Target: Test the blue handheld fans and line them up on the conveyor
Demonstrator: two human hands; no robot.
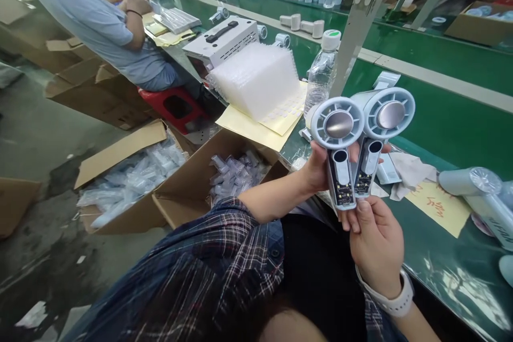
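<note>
Two light blue handheld fans stand upright side by side in front of me: the left handheld fan (340, 124) and the right handheld fan (391, 115). Each has a round ringed head with a silver centre and a handle whose open front bares a circuit board. My left hand (316, 168) is closed around the handles from behind, some of its fingertips showing beside them. Lower down, my right hand (379, 240), with a white watch band on the wrist, pinches the bottom end of the right fan's handle. Its fingers are partly hidden.
A clear bottle (320, 72) stands just behind the fans, near a metal post (356, 21). White plastic sheets (256, 77) lie on yellow paper. Cardboard boxes (192, 187) of bagged parts sit at left, near a seated person (108, 37). More fans (481, 192) lie at right.
</note>
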